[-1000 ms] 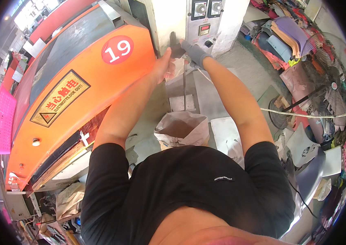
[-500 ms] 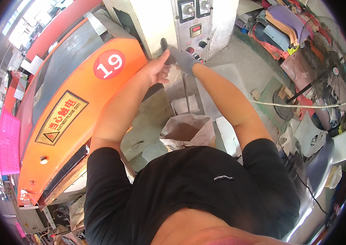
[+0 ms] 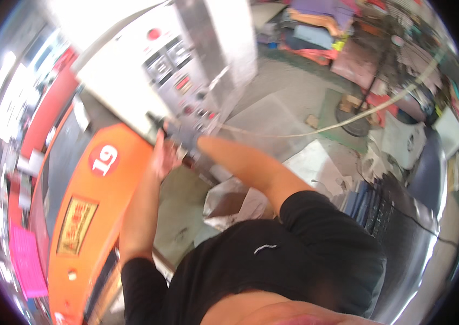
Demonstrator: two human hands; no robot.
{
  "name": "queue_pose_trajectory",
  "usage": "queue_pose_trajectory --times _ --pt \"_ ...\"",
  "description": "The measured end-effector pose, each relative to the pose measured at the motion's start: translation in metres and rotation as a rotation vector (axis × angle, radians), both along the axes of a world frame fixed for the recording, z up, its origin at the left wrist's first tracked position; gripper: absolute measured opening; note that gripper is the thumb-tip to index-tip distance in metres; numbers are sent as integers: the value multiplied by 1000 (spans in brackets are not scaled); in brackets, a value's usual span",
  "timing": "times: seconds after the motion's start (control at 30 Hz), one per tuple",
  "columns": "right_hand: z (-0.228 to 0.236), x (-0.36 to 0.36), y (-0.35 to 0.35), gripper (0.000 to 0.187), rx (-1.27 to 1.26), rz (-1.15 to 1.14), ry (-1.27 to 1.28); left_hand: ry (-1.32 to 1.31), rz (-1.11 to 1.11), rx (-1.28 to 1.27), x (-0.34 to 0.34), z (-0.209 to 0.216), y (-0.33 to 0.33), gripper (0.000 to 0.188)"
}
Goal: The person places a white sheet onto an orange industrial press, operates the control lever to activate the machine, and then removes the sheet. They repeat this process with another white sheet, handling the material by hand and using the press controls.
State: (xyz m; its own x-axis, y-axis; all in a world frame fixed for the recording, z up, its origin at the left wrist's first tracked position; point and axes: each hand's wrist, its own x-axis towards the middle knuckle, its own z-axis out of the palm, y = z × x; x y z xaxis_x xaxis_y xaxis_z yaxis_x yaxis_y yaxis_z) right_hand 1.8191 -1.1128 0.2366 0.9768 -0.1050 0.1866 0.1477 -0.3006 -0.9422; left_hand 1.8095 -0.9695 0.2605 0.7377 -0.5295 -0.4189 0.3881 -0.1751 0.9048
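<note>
My right hand (image 3: 183,135) wears a grey glove and reaches in beside the lower part of the white control cabinet (image 3: 126,76). Its fingers look closed round a dark, short, handle-like piece (image 3: 155,119), which pokes out towards the upper left; blur hides its exact kind. Just below, my bare left hand (image 3: 167,158) is raised with its thumb up by that dark piece and its other fingers loosely apart. Whether the left thumb presses on the piece I cannot tell. Both hands are close to the near end of the orange machine housing (image 3: 126,168).
Dials, a small red display and buttons sit on the cabinet's panel (image 3: 186,86). An open pale sack (image 3: 229,203) stands below my right forearm. A light cable (image 3: 316,131) crosses to the right, past a fan base (image 3: 354,115). A pink basket (image 3: 26,260) is at left.
The view has swung, so the cabinet and machine appear lower and further left, with more of the cabinet showing. My hands stay together at the dark piece.
</note>
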Motion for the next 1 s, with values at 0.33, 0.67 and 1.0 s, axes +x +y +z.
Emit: queue_pose_trajectory --times 0.33,0.67,1.0 --pt "-202 -327 -269 33 -128 -395 659 -93 -200 497 -112 -131 66 33" --pt "-69 -668 -119 34 -736 -1311 632 -705 -949 631 -205 -162 66 45" --pt "-108 -789 -4 57 -1033 -1332 742 -689 -1415 668 -301 -170 70 51"
